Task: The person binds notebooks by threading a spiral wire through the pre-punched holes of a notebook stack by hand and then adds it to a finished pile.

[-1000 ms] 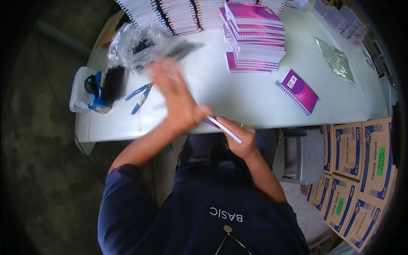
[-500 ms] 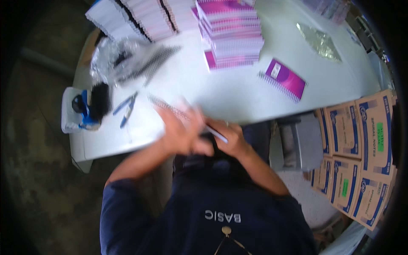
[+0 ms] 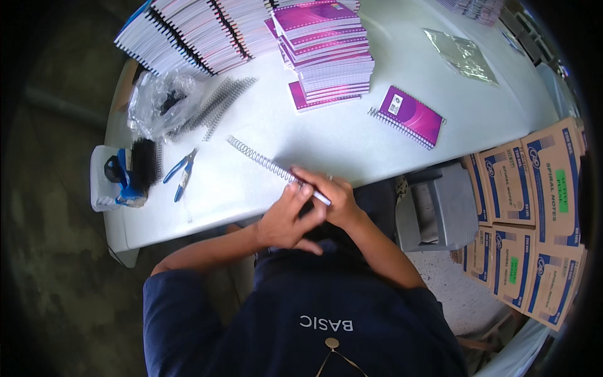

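A wire spiral coil [image 3: 260, 161] stretches out from the edge of a thin notepad [image 3: 320, 198], seen nearly edge-on between my hands. My right hand [image 3: 339, 200] is closed around the notepad, its fingers lying along the far side. At the near side, my left hand [image 3: 286, 220] touches the coil and the notepad edge with its fingertips; its thumb and fingers are spread apart. The notepad's cover is mostly hidden by my hands. A finished-looking purple spiral notepad [image 3: 411, 116] lies farther right, with wire ends sticking out at its corners.
Purple notepads [image 3: 333, 60] stand stacked at the back. Left of them are bound books [image 3: 188, 34], a plastic bag [image 3: 154, 103], loose coils [image 3: 220, 103], cutting pliers [image 3: 182, 173] and a white bin [image 3: 103, 182]. A clear packet [image 3: 461, 55], grey chair [image 3: 449, 204] and cartons [image 3: 509, 257] are right.
My left hand has moved slightly down and toward me, off the outstretched coil and to the notepad edge. The right hand keeps its hold. The whole view has shifted a little.
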The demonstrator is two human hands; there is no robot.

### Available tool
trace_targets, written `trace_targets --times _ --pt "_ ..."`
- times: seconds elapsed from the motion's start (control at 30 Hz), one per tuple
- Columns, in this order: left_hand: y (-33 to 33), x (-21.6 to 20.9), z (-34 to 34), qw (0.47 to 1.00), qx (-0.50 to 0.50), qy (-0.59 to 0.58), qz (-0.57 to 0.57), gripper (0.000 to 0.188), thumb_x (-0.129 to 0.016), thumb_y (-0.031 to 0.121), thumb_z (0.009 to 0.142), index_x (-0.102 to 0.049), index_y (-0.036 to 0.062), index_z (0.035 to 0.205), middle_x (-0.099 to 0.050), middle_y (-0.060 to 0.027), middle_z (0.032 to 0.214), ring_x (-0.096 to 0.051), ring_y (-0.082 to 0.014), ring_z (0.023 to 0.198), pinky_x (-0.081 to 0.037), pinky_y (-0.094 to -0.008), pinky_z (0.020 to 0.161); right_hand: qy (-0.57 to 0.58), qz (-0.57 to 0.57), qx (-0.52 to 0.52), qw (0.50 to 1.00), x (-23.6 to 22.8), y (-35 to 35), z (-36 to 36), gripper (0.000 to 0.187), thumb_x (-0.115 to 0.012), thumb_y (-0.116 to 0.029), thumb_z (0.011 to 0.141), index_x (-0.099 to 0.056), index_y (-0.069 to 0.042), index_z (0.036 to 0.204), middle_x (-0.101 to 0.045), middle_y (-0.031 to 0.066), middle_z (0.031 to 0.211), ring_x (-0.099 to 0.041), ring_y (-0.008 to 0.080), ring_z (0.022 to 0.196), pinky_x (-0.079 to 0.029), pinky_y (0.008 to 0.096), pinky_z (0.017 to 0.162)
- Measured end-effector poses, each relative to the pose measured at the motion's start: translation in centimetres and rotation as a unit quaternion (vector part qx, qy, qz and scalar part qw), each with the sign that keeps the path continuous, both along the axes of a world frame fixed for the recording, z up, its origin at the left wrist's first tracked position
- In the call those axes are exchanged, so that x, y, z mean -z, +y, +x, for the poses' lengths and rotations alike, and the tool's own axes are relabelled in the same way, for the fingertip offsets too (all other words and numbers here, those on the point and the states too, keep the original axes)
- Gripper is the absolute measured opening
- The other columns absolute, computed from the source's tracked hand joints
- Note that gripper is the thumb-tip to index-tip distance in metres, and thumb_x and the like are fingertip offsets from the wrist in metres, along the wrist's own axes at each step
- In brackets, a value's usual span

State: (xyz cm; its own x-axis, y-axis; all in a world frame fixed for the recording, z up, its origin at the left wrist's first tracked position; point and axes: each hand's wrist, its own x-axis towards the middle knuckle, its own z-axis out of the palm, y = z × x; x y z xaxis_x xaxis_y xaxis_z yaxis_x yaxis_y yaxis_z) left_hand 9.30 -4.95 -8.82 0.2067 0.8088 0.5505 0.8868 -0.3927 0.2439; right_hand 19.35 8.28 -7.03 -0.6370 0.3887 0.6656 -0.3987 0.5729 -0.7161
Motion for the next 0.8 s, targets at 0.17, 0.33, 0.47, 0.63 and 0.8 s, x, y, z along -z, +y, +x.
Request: trace_targets --times 0.17,0.33,0.47,0.63,0.8 --pt "4.9 -6.2 -4.5 0.941 -0.250 0.120 0.194 0.120 -0.041 0.079 0.074 -0.010 -0.0186 0.136 -0.006 -0.0367 0.145 -0.004 -0.0545 0.134 -0.001 -0.0619 0.107 -0.027 -0.011 -0.016 0.999 0.7 -0.8 -0.4 0.040 -0.058 -0.002 0.083 -0.055 -0.005 0.123 -0.064 0.0167 0.108 -0.065 0.0282 0.094 -0.053 0.0347 0.078" --pt "0.0 -1.3 -0.9 0.988 -0.079 0.135 -0.001 0.105 -0.045 0.077 0.072 -0.035 -0.0085 0.133 -0.016 -0.0383 0.141 -0.022 -0.0553 0.130 -0.017 -0.0644 0.102 -0.109 -0.129 -0.068 0.983 -0.2 0.6 -0.1 0.062 -0.062 -0.007 0.081 -0.037 -0.009 0.138 -0.063 0.0163 0.111 -0.064 0.0311 0.095 -0.052 0.0369 0.080" --pt "2.8 -5.1 -2.0 0.970 -0.191 0.129 0.082 0.107 -0.042 0.078 0.072 -0.034 -0.0086 0.133 -0.022 -0.0385 0.136 -0.025 -0.0555 0.126 -0.022 -0.0651 0.098 -0.093 -0.018 -0.064 0.993 0.6 0.0 -0.8 0.074 -0.064 -0.013 0.082 -0.025 -0.011 0.144 -0.062 0.0175 0.112 -0.064 0.0317 0.098 -0.051 0.0360 0.082" --pt "-0.2 -0.5 -0.6 0.995 -0.024 0.071 -0.072 0.105 -0.044 0.077 0.071 -0.028 -0.0008 0.139 -0.028 -0.0327 0.137 -0.026 -0.0557 0.126 -0.023 -0.0684 0.094 -0.118 -0.180 -0.097 0.972 -0.4 0.7 -0.7 0.075 -0.063 -0.013 0.084 -0.019 -0.011 0.146 -0.061 0.0178 0.116 -0.062 0.0323 0.102 -0.050 0.0375 0.084" --pt "5.5 -7.3 -1.1 0.973 -0.217 0.060 0.055 0.068 -0.044 0.060 0.086 -0.047 0.0093 0.130 -0.036 -0.0163 0.139 -0.030 -0.0427 0.128 -0.016 -0.0576 0.105 -0.139 -0.142 -0.087 0.976 1.4 0.6 -0.7 0.072 -0.061 -0.009 0.083 -0.021 -0.009 0.143 -0.055 0.0192 0.122 -0.058 0.0329 0.108 -0.047 0.0364 0.091"
